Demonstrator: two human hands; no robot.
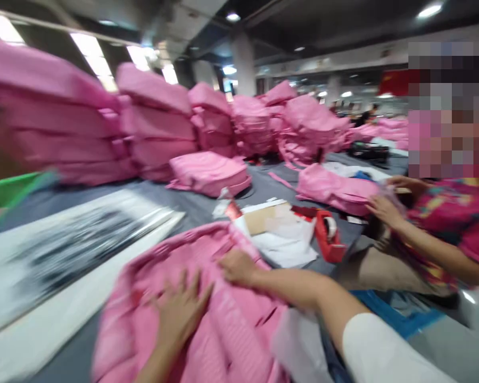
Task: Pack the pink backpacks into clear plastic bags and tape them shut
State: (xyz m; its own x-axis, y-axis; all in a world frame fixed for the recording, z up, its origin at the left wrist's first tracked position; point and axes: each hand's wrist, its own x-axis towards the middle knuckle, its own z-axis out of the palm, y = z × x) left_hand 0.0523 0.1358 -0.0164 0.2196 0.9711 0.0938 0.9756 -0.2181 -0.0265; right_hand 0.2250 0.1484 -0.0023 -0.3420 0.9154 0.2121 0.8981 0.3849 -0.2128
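Note:
A pink backpack (pixel 231 324) lies in front of me with its padded straps facing up. Flat on its left part rests my left hand (pixel 179 303), fingers spread. My right hand (pixel 237 266) is curled into a closed grip at the upper part of the backpack, near the strap tops. Whether it pinches fabric or a smaller part there is hidden by the fingers. Just beyond the backpack are white papers (pixel 283 239) and a red tape dispenser (pixel 329 236). The view is smeared by motion.
Stacks of pink backpacks (pixel 155 125) line the table's far side. Single backpacks lie at the centre (pixel 209 173) and right (pixel 337 189). On the left is a white board (pixel 8 282) bearing dark strips in clear plastic. A co-worker's hand (pixel 387 213) touches the right backpack.

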